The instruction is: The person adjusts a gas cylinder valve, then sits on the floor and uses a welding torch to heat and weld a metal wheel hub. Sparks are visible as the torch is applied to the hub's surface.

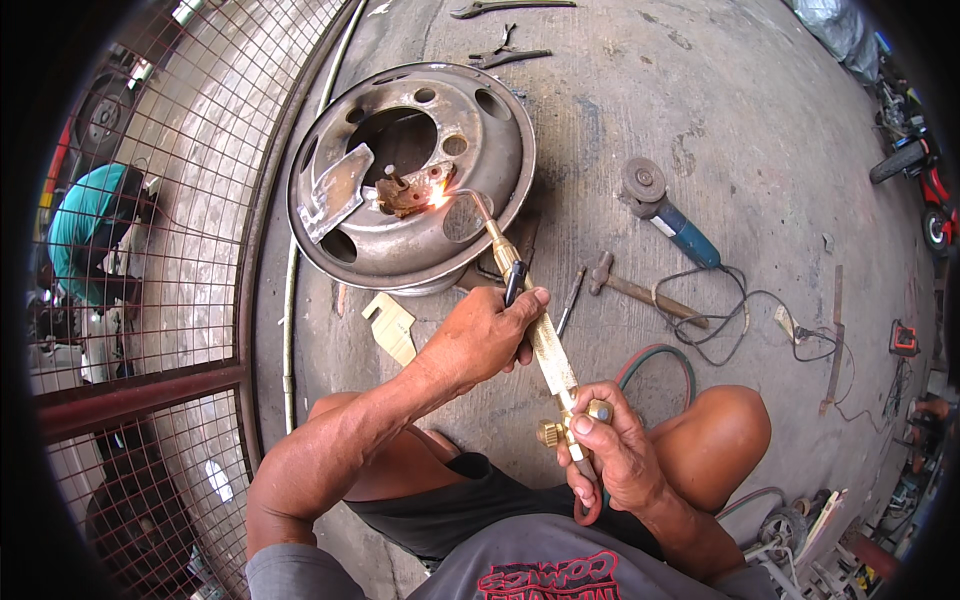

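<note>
My left hand is closed around the knurled handle of a brass gas torch. A small black object sticks up beside its thumb; its kind is unclear. My right hand grips the torch's rear end, fingers at the brass valve knobs. From the bent tip, a bright flame meets a rusty, glowing metal bracket with a bolt standing up by it. The bracket lies on a steel wheel rim, next to a cut flat metal plate.
Right of the rim lie an angle grinder with its cord, a hammer and a thin rod. Pliers and a wrench lie beyond. A pale template sits near my leg. Behind the mesh fence, a person bends down.
</note>
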### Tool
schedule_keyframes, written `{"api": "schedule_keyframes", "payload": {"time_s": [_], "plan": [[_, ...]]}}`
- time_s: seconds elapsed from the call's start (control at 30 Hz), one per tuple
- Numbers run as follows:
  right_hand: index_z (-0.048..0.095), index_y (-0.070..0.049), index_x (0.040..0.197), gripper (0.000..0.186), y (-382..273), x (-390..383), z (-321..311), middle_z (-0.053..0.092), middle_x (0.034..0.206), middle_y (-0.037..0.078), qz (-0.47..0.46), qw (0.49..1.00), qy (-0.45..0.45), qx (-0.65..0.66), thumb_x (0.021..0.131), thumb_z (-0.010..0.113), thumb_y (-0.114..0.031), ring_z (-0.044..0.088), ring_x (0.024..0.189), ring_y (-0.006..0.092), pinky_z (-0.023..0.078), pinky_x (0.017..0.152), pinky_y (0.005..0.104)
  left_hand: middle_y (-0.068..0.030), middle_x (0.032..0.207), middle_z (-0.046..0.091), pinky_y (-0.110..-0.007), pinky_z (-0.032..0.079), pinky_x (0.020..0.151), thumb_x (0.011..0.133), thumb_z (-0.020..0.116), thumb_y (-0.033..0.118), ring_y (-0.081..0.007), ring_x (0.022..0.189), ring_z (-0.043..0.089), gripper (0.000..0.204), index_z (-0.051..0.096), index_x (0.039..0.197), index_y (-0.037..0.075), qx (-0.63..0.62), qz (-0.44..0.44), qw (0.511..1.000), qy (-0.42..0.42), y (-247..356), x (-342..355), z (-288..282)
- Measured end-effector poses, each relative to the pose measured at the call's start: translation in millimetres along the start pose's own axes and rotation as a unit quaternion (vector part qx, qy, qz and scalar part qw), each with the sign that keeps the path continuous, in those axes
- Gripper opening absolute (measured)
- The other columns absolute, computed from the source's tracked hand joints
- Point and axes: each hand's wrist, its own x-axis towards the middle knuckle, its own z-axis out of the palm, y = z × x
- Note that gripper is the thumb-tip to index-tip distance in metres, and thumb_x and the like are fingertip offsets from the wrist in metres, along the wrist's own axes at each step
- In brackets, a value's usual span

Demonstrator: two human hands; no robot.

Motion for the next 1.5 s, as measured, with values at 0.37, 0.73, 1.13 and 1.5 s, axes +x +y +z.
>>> {"api": "schedule_keyframes", "payload": {"time_s": [0.37, 0.73, 1.13, 1.5], "plan": [[0.042, -0.016, 0.124, 0.021, 1, 1, -2, 0.064, 0.089, 0.021, 0.009, 1.0, 0.001, -0.019, 0.108, 0.053, -0.023, 0.053, 0.043, 0.0162, 0.043, 0.037, 0.0272, -0.0045, 0.061, 0.061, -0.028, 0.041, 0.05, 0.107, 0.054, 0.052, -0.0099, 0.051, 0.051, 0.055, 0.064, 0.081, 0.004, -0.009, 0.001, 1.0, 0.003, -2, 1, 0], [0.042, -0.016, 0.127, 0.024, 1, 1, -3, 0.063, 0.087, 0.019, 0.005, 1.0, -0.007, -0.01, 0.107, 0.054, -0.024, 0.055, 0.043, 0.0172, 0.044, 0.037, 0.0277, -0.0042, 0.06, 0.061, -0.028, 0.041, 0.049, 0.107, 0.054, 0.051, -0.0097, 0.05, 0.051, 0.056, 0.066, 0.079, 0.004, 0.006, -0.005, 1.0, 0.007, 3, -1, 0], [0.041, -0.014, 0.128, 0.027, 1, 0, -5, 0.063, 0.087, 0.019, 0.006, 1.0, -0.011, -0.005, 0.106, 0.053, -0.021, 0.056, 0.044, 0.0175, 0.044, 0.037, 0.0281, -0.0042, 0.061, 0.061, -0.029, 0.041, 0.049, 0.108, 0.052, 0.051, -0.0098, 0.05, 0.051, 0.055, 0.064, 0.08, 0.005, -0.006, 0.014, 1.0, 0.0, -2, 1, 1], [0.041, -0.016, 0.128, 0.026, 8, 0, -6, 0.063, 0.086, 0.016, -0.005, 1.0, -0.003, -0.005, 0.109, 0.057, -0.022, 0.055, 0.043, 0.0153, 0.043, 0.036, 0.0257, -0.0047, 0.06, 0.062, -0.029, 0.041, 0.048, 0.107, 0.053, 0.053, -0.0103, 0.05, 0.051, 0.058, 0.065, 0.077, 0.004, -0.004, 0.007, 1.0, 0.005, -5, 2, 1]]}}
